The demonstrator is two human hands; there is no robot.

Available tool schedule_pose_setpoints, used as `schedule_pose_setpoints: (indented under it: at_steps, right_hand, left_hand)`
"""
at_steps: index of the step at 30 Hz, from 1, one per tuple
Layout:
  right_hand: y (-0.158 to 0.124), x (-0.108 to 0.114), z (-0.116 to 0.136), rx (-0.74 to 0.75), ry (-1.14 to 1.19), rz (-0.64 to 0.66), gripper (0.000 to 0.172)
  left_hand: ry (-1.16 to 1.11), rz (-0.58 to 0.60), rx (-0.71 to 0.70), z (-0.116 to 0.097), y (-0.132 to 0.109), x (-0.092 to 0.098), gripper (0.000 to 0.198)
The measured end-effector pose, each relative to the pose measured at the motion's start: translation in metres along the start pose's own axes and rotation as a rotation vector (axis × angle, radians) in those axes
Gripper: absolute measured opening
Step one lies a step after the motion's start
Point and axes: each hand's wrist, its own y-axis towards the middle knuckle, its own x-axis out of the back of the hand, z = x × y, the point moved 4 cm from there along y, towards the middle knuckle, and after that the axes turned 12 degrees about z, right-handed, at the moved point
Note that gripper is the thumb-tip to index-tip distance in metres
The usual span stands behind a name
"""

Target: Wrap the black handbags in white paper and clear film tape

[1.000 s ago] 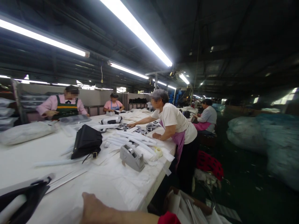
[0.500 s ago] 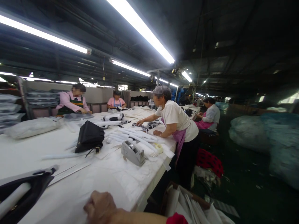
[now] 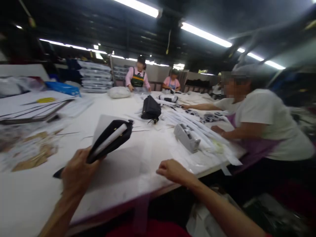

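My left hand [image 3: 79, 166] is wrapped round the lower end of a black bag [image 3: 117, 142], which it holds tilted above the white table [image 3: 120, 184]. A white padding roll [image 3: 111, 139] shows in the bag's opening, and a white sheet [image 3: 100, 126] stands up behind it. Over the table's front edge, my right hand [image 3: 172, 170] is closed, fingers curled in. Whatever those fingers hold, if anything, is hidden by blur. Beyond it stands a grey tape dispenser [image 3: 186, 138]. Farther back lies another black bag [image 3: 150, 108].
White padding rolls [image 3: 192, 123] lie heaped beside a co-worker in a white shirt [image 3: 259, 115] at the right. Two other people work at the far side. Cardboard [image 3: 32, 110], yellow-handled scissors [image 3: 46, 99] and brown paper scraps [image 3: 37, 154] lie at the left.
My view has swung left, so everything appears farther right. My left hand has come into view holding the black bag, which lay at the lower left before. My right hand stays closed.
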Motion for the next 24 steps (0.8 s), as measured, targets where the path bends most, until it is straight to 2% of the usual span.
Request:
schedule_pose_setpoints:
  at_steps: [2, 3, 6, 10, 13, 17, 20, 22, 24]
  right_hand:
    - [0.017, 0.019, 0.007, 0.085, -0.085, -0.146, 0.032]
    - [0.027, 0.022, 0.01, 0.124, -0.108, -0.208, 0.038]
    - [0.06, 0.003, 0.019, 0.176, -0.216, -0.311, 0.059]
    - [0.113, -0.049, 0.023, 0.104, -0.295, -0.178, 0.079]
    - [0.144, -0.063, 0.038, 0.18, -0.314, -0.144, 0.081]
    - [0.166, -0.052, 0.062, 0.458, -0.373, -0.057, 0.079]
    - [0.169, -0.04, 0.058, 0.633, -0.432, 0.021, 0.075]
    - [0.17, -0.032, 0.042, 0.601, -0.437, -0.026, 0.073]
    - [0.173, -0.025, 0.024, 0.494, -0.422, -0.088, 0.074]
  left_hand:
    - [0.057, 0.038, 0.006, 0.007, -0.001, -0.007, 0.04]
    - [0.062, 0.035, 0.004, 0.008, 0.0, -0.008, 0.04]
    - [0.037, -0.011, 0.003, 0.005, 0.0, -0.008, 0.04]
    - [0.028, -0.044, 0.014, 0.007, -0.003, -0.006, 0.038]
    - [0.036, -0.073, -0.003, 0.009, -0.006, -0.006, 0.034]
    - [0.045, -0.082, -0.023, 0.007, -0.01, -0.011, 0.032]
    - [0.05, -0.095, -0.03, 0.007, -0.012, -0.012, 0.031]
    - [0.043, -0.112, -0.036, 0.009, -0.012, -0.011, 0.03]
    - [0.036, -0.126, -0.046, 0.01, -0.012, -0.01, 0.029]
